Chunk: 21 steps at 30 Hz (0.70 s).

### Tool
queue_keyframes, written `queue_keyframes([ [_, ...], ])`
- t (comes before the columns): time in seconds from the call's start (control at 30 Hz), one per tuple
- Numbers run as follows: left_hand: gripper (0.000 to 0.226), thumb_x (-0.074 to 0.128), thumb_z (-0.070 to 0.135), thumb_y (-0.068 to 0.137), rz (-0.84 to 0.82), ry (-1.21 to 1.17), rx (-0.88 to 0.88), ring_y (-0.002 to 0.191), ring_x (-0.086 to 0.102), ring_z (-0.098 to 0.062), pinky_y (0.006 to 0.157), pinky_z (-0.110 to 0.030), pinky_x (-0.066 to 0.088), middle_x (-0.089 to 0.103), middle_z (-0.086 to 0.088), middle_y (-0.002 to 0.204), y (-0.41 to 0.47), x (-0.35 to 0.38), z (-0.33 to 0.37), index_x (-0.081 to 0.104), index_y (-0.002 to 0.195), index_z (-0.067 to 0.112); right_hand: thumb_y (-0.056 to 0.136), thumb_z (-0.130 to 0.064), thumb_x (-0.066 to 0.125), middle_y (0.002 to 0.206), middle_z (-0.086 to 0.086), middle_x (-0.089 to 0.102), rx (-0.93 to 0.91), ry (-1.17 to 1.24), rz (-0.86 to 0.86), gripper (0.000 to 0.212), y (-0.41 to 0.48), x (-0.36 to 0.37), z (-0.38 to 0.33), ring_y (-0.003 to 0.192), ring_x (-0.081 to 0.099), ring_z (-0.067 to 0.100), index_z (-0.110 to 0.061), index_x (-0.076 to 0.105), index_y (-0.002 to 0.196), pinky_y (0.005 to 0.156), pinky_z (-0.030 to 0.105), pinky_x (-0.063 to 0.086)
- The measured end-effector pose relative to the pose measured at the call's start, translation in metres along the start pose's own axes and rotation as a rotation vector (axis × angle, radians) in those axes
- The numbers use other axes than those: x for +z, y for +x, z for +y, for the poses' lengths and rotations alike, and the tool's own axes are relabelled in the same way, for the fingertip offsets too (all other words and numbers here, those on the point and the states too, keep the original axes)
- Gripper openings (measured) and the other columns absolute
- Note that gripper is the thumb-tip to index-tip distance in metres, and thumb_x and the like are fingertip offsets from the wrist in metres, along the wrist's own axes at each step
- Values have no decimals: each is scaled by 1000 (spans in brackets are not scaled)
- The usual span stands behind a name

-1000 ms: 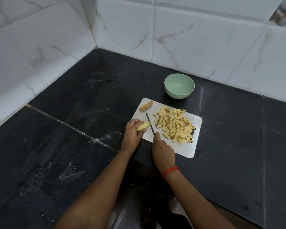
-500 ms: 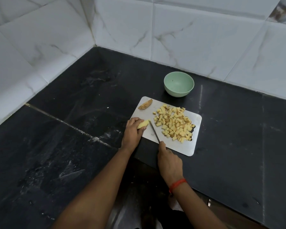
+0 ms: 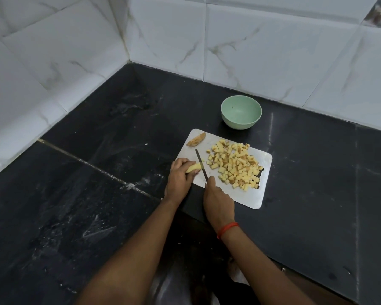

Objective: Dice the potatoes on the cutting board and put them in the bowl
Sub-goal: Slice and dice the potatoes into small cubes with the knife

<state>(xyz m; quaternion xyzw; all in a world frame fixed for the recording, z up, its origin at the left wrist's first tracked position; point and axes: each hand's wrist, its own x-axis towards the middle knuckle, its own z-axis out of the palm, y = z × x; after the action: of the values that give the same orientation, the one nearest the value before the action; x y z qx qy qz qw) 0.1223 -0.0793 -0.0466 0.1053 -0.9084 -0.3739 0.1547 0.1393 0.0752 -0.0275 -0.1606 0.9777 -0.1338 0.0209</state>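
At board (image 3: 249, 199) left edge: L hand (image 3: 178, 179) grips potato (image 3: 194, 167), R hand (image 3: 218, 201) grips knife (image 3: 201, 165); short piece, slip may nick fingers (image 3: 195, 172).

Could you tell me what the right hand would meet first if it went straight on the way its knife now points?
Probably the brown potato end piece at the cutting board's far left corner, knife tip first; the right hand would pass close beside the left hand holding a potato strip.
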Motion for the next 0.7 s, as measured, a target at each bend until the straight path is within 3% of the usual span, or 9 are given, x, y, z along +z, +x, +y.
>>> queue_keyframes([
  [0.1, 35, 67, 30, 96, -9, -6, -13, 115, 44, -11, 101, -25, 43, 53, 3, 117, 2, 1, 0, 69, 126, 12, 102, -14, 33, 89, 6, 68, 0, -29, -33, 29, 1, -3, -5, 72, 69, 30, -15, 36, 131, 52, 33, 35],
  [0.3, 35, 68, 30, 96, -4, 10, -10, 115, 43, -10, 101, -27, 43, 53, 1, 119, 3, 3, -3, 69, 126, 12, 102, -15, 35, 94, 4, 66, -30, -90, -151, 27, -33, -11, 8, 74, 69, 25, -18, 25, 127, 53, 31, 36],
  [0.37, 35, 69, 30, 96, -5, -3, -12, 115, 43, -9, 102, -25, 42, 54, 2, 120, 2, 2, -2, 69, 126, 12, 101, -15, 39, 91, 3, 63, 4, -108, -124, 25, -41, -12, 12, 70, 68, 25, -18, 27, 123, 50, 31, 35],
  [0.5, 42, 76, 25, 90, 8, -106, -16, 121, 47, -8, 104, -19, 39, 53, 6, 125, 1, -1, -3, 66, 129, 12, 93, -17, 62, 64, 0, 60, 91, -68, 44, 31, -34, -6, 8, 44, 59, 22, -18, 35, 108, 40, 26, 26],
  [0.6, 40, 77, 18, 89, 21, -121, -7, 120, 52, -14, 105, -28, 45, 58, 2, 122, 0, -2, -4, 69, 127, 10, 90, -16, 68, 56, 0, 59, 87, 9, 93, 33, -17, -8, -2, 39, 57, 20, -16, 39, 105, 36, 22, 28],
  [0.7, 35, 76, 21, 90, 19, -117, -4, 114, 53, -13, 101, -31, 47, 59, 1, 116, 0, 1, -5, 71, 123, 9, 100, -21, 51, 68, 2, 64, 64, 2, 69, 20, -5, -4, -6, 53, 65, 25, -17, 36, 113, 42, 27, 31],
])
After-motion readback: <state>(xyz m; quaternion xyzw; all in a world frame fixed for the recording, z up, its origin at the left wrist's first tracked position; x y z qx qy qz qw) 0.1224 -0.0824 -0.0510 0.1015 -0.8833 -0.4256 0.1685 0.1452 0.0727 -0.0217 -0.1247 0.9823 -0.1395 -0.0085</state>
